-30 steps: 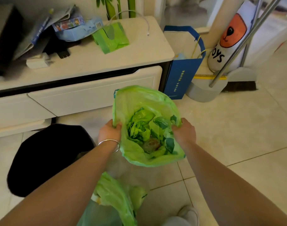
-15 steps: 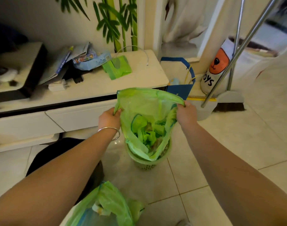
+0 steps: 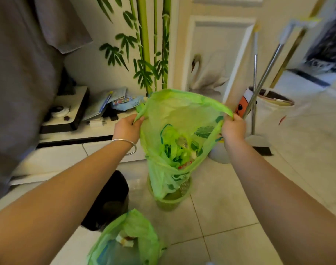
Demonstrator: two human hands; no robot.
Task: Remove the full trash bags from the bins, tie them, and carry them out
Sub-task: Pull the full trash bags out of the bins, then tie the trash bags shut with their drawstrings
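Wall: we see a white wall with painted green bamboo stalks and leaves (image 3: 144, 54), and beside it a white panelled door showing a swan picture (image 3: 207, 71).
Cabinet: our view takes in a low white cabinet with drawers (image 3: 68, 159); on top lie a pile of printed booklets and papers (image 3: 110, 104) and a black-edged white box (image 3: 68, 115).
Left edge: we find a hanging grey cloth (image 3: 20, 73).
Right side: we note two metal-handled brooms (image 3: 258, 77) leaning near a white fabric basket with an orange animal face (image 3: 268, 108).
Floor: we stand on pale glossy floor tiles (image 3: 230, 217).
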